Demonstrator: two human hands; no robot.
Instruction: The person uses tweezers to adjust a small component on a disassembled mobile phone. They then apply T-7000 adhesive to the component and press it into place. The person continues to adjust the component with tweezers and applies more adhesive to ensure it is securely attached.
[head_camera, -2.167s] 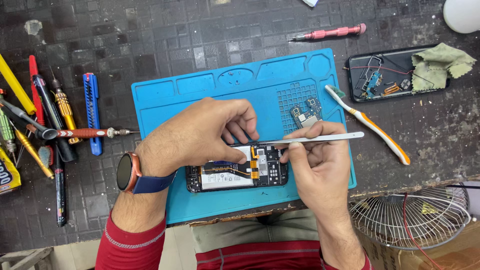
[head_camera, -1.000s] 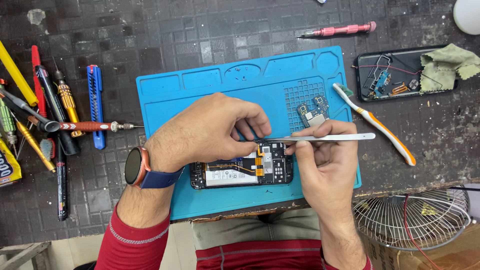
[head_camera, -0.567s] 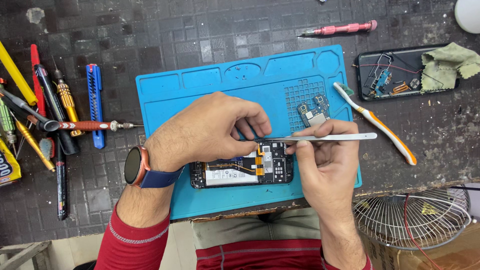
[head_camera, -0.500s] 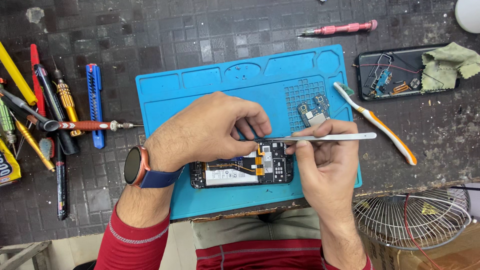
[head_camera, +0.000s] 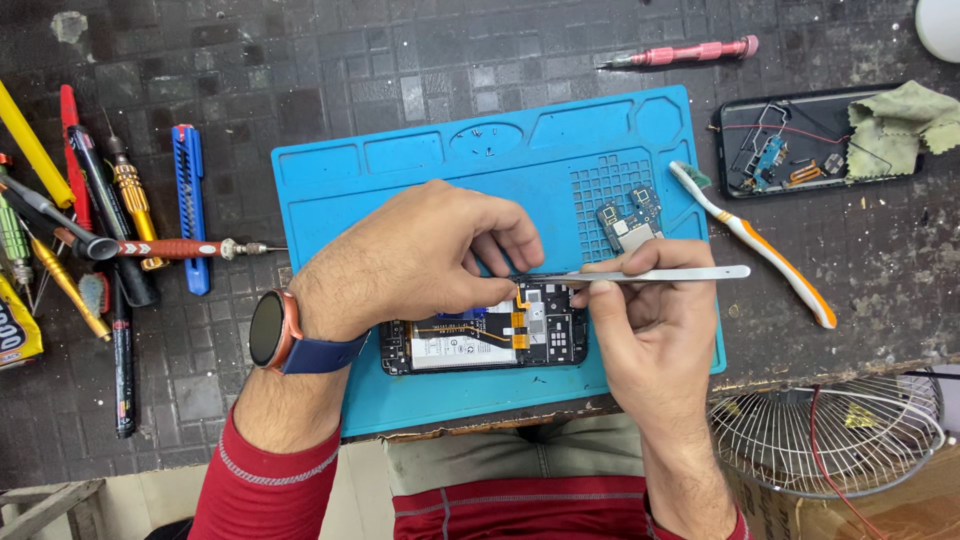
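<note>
On a blue mat, the left hand still pins an opened phone at the mat's six o'clock edge, while the right hand keeps gripping tweezers, tips at the phone's twelve o'clock rim; little has shifted, the probing continues.

A dark, worn workbench with a grid-patterned top carries everything. A blue silicone repair mat lies at its near edge. Left of the mat a cluster of screwdrivers and hand tools is spread out, with a blue utility knife beside them. Beyond the mat lies a pink-handled screwdriver. To the right sit a white and orange toothbrush and a black phone back shell holding a crumpled green cloth.
</note>
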